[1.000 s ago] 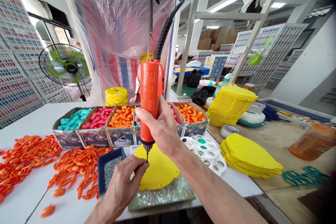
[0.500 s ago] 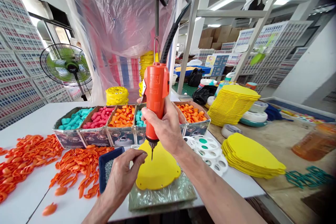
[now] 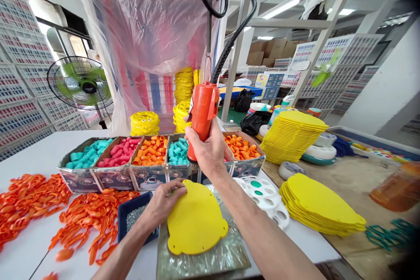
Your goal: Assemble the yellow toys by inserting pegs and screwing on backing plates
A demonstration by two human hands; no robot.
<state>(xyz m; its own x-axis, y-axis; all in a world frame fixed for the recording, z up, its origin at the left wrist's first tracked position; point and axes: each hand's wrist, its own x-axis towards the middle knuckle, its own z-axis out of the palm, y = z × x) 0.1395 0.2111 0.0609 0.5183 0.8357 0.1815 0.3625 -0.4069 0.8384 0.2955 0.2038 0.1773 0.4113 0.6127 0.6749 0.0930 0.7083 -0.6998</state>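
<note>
My right hand (image 3: 210,151) is wrapped round an orange electric screwdriver (image 3: 204,100), which hangs from a metal rod and a black cable. Its lower end points down, and the bit is not visible. Below it lies a flat yellow plastic plate (image 3: 196,221) with rounded lobes and small holes along its edge, on a plastic-wrapped pad (image 3: 203,267). At the plate's upper left edge, my left hand (image 3: 166,201) is closed on the rim, thumb over the edge. Left of that hand sits a dark blue tray (image 3: 122,216) of small metal screws (image 3: 136,215), partly covered by my forearm.
Boxes (image 3: 147,175) of teal, pink and orange plastic pieces line the back. Orange parts (image 3: 92,223) lie in heaps at left. White perforated discs (image 3: 262,192) and stacked yellow plates (image 3: 320,205) are at right. A fan (image 3: 80,83) stands behind on the left.
The screwdriver has risen away from the plate with my right hand. My left hand has moved from a pinch near the bit to the plate's edge, and the plate has turned slightly.
</note>
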